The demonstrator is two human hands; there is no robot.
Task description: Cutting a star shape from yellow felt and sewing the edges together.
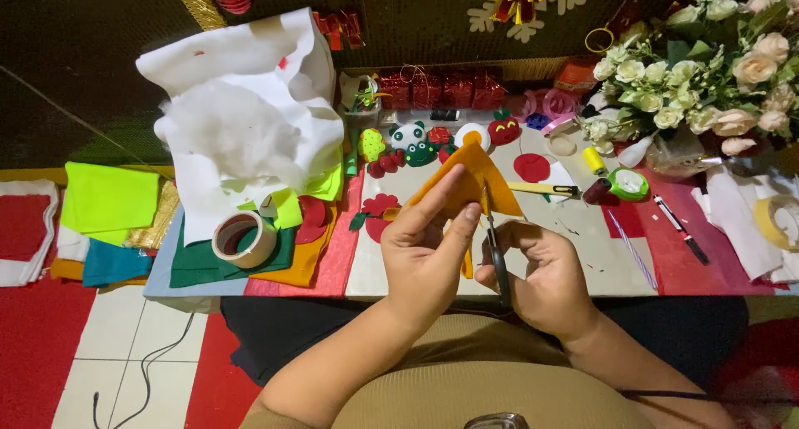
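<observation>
Left hand: my left hand (424,250) is closed in a pinch, thumb and fingers gripping the lower edge of a triangular piece of orange felt (468,179), which it holds up above the near edge of the table.
Right hand: my right hand (541,275) is curled shut around the dark handles of a pair of slim scissors (497,258); the blades point up and away from me and meet the felt's right-hand edge.
Orange felt: it sits between both hands, raised over the pale work mat (583,254), its point towards the far side.
Table: a low table covered in red cloth (732,262), my lap just below it.
To the left: a roll of wide tape (243,238) lies on a stack of green, orange and yellow felt sheets (204,262); behind it is a heap of white sheet with white stuffing (241,121) on top.
Behind the felt: small finished felt figures (416,142), among them a panda face and a strawberry, sit in a row near a red felt circle (531,168).
To the right: a green tape measure (628,183) and a black pen (681,229) lie near a bouquet of cream artificial roses (707,71).
</observation>
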